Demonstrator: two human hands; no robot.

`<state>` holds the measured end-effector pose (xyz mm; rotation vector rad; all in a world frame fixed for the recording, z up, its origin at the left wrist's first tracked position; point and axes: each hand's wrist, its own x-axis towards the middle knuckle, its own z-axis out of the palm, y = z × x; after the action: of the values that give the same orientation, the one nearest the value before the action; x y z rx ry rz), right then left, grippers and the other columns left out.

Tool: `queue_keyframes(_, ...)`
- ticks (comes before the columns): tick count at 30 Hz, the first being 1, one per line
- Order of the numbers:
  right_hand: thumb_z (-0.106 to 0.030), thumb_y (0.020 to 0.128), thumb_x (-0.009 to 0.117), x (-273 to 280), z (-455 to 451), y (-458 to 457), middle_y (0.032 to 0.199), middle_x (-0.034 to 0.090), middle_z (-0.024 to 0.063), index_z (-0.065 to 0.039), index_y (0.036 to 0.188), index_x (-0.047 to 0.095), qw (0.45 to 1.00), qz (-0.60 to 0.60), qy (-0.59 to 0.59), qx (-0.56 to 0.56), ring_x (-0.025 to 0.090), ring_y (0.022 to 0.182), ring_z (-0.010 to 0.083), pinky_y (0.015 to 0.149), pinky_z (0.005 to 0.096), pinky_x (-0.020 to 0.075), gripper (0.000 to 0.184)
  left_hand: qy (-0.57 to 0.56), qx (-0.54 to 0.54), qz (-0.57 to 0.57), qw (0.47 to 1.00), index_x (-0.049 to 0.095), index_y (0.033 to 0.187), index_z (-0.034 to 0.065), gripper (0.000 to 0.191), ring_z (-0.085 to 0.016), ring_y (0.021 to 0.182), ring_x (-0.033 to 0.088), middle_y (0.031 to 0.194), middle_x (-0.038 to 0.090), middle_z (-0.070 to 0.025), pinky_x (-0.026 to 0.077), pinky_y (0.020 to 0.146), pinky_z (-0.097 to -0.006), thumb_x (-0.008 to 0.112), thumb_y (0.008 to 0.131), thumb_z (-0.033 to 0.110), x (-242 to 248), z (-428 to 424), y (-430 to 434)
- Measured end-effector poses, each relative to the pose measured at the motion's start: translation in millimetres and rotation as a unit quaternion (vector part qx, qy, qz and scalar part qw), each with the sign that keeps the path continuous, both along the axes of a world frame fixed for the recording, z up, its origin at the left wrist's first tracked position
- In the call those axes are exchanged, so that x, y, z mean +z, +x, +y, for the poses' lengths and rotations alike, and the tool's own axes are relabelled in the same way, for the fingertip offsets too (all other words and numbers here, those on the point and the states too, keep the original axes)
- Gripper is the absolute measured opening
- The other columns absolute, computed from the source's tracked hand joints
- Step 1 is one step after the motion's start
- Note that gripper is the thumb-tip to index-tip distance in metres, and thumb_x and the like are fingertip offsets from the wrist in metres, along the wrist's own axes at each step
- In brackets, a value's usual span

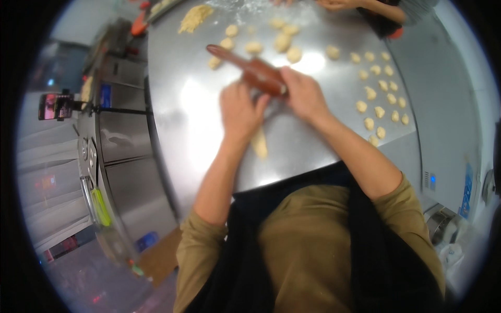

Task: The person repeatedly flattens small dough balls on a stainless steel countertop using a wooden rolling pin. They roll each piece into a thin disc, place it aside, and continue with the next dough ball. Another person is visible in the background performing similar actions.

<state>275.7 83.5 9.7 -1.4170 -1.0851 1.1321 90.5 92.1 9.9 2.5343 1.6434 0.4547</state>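
A reddish-brown wooden rolling pin (264, 76) lies slanted over the steel worktop, its far handle pointing up and left. My right hand (305, 92) grips the near end of the pin. My left hand (240, 107) rests just below the pin, its thumb spread; whether it holds the dough is hidden. From under that hand a strip of pale yellow dough (259, 144) runs towards me on the worktop. Beyond the pin sit several dough balls (282, 42), and a rougher dough mass (195, 17) lies at the far left.
Several small dough pieces (379, 112) are spread over the right side of the steel worktop (282, 133). Across it, a co-worker's hand and forearm (352, 4) show near scattered flour. A phone on a stand (53, 106) and steel cabinets (125, 137) are at the left.
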Motion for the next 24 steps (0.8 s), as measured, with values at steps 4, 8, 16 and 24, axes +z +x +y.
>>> queue_keyframes(4, -0.049, 0.113, 0.043, -1.3, -13.9, 20.6, 0.087, 0.075, 0.01, 0.0, 0.118, 0.074, 0.998, 0.017, -0.053, -0.007, 0.071, 0.076, 0.0182, 0.075, 0.0331, 0.0549, 0.058, -0.159, -0.066, 0.077, 0.982, 0.037, 0.155, -0.009, 0.081, -0.045, 0.161, 0.021, 0.169, 0.03, -0.0274, 0.012, 0.127, -0.0666, 0.07, 0.096, 0.037, 29.3, -60.0, -2.7)
queue_keyframes(8, -0.048, 0.113, 0.043, -5.6, -34.8, 27.5, 0.088, 0.075, 0.0133, 0.0, 0.125, 0.072, 0.998, -0.04, -0.041, 0.033, 0.072, 0.079, 0.0223, 0.076, 0.0335, 0.0549, 0.057, -0.049, -0.175, -0.097, 0.979, 0.071, 0.125, -0.0025, 0.039, -0.041, 0.124, 0.067, 0.13, 0.07, -0.0236, 0.054, 0.108, -0.0502, 0.072, 0.087, -0.006, 1.9, -135.0, -49.3)
queue_keyframes(16, -0.041, 0.098, 0.068, 26.4, -78.7, -16.1, 0.08, 0.066, 0.0135, -0.013, 0.152, 0.058, 0.845, -0.442, 0.247, 0.172, 0.069, 0.073, 0.0293, 0.067, 0.0431, 0.0545, 0.061, 0.189, -0.061, -0.093, 0.976, 0.042, 0.155, -0.0082, 0.082, -0.055, 0.155, 0.026, 0.164, 0.035, -0.0334, 0.016, 0.123, -0.0729, 0.066, 0.1, 0.047, -7.2, -127.4, -93.0)
queue_keyframes(24, -0.03, 0.097, 0.076, 3.7, -110.9, -0.8, 0.109, 0.076, 0.0164, -0.015, 0.157, 0.052, 0.979, -0.138, 0.043, 0.141, 0.073, 0.085, 0.0264, 0.076, 0.0366, 0.0579, 0.066, -0.078, 0.043, -0.046, 0.995, 0.04, 0.163, 0.0056, 0.065, -0.052, 0.16, 0.013, 0.173, 0.02, -0.0297, 0.007, 0.127, -0.0686, 0.058, 0.104, 0.025, -29.2, -127.1, -87.7)
